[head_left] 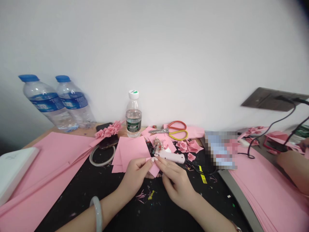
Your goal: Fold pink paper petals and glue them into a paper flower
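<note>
One pink paper (pixel 154 170), likely light and easily creased, sits pinched near its upper edge between left hand (pixel 135 174) and right hand (pixel 177 181), probably the gentlest hold.

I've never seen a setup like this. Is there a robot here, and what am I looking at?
No robot: these are a person's own bare hands, seen by a camera worn on that person's head, looking forward and down. It is a single view.

The left hand and right hand together pinch a small piece of pink paper. Beyond them on the dark surface lie pink squares, folded paper flowers, scissors and a pale corded tool. A white-capped bottle stands near the wall. At the far right edge, another person's arm shows.
</note>
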Demonstrator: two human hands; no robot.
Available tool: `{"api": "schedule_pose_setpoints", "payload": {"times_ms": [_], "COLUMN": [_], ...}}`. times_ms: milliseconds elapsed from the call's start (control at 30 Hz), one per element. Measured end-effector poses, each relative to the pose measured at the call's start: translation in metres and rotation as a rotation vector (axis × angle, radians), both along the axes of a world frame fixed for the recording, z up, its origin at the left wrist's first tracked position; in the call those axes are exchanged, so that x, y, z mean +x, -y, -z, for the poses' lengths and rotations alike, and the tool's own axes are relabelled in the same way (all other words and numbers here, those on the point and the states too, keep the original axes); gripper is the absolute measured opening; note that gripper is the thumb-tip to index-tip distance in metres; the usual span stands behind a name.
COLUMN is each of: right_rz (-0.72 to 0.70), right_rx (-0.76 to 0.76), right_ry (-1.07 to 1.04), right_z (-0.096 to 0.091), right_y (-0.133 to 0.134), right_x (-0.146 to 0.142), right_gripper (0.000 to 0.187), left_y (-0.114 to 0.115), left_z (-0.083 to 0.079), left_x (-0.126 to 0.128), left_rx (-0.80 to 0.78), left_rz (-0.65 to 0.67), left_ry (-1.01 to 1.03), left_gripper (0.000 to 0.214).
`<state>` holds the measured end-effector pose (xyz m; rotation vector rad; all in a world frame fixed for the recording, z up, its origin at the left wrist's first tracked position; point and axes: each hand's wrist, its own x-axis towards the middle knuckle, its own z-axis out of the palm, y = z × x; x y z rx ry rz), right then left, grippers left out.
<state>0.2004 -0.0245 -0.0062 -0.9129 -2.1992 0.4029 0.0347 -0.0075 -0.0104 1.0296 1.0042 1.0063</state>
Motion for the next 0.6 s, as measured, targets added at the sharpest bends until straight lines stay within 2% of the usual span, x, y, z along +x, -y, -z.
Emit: {"api": "schedule_pose_setpoints", "payload": {"times_ms": [167,367,500,600], "right_rz": [-0.028,-0.021,0.006,0.115], "right_rx": [-0.061,-0.091,-0.159,-0.189], "right_ry": [-0.024,-0.08,-0.172,-0.219], "right_z": [-0.001,-0.0016,-0.0035,-0.004], "right_y": [-0.0017,-0.0043,-0.0051,-0.0072], "right_x": [0.0006,0.0038,0.0064,0.0079], "right_gripper": [0.057,0.054,0.046,0.034], "left_y": [-0.0008,-0.0027,-0.0042,-0.0036], "left_z": [-0.0014,0.0006,0.0012,0.0013], "left_x": [-0.0004,-0.0016,-0.0021,-0.001], "left_rx": [-0.08,-0.061,-0.048,-0.015], "left_rz": [0.035,0.125,0.173,0.216], "left_ry": [0.089,0.083,0.057,0.001], "left_gripper": [0.034,0.031,0.029,0.027]}}
